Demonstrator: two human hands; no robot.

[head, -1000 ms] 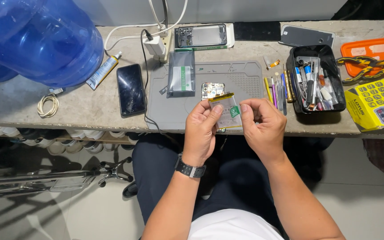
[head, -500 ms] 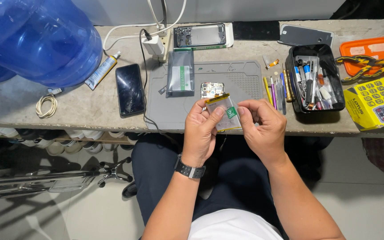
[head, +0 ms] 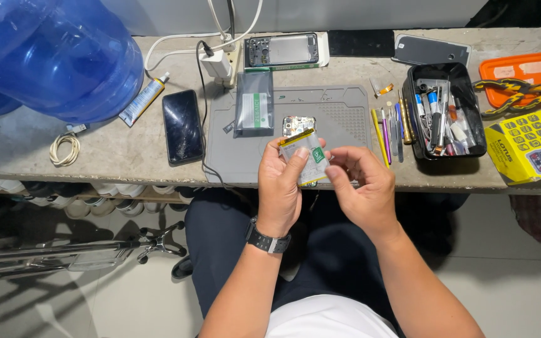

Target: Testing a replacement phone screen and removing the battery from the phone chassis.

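Two hands at work: my left hand [head: 281, 183] grips the flat battery [head: 307, 156] while my right hand [head: 359, 183], half-curled, pinches its edge, where over-bending could crease the cell.

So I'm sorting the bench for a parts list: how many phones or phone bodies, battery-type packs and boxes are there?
Phones or phone bodies: 3 (dark phone, open phone frame, grey back cover)
Battery packs: 2 (held battery, bagged battery)
Boxes: 2 (black tool box, yellow box)
Total: 7
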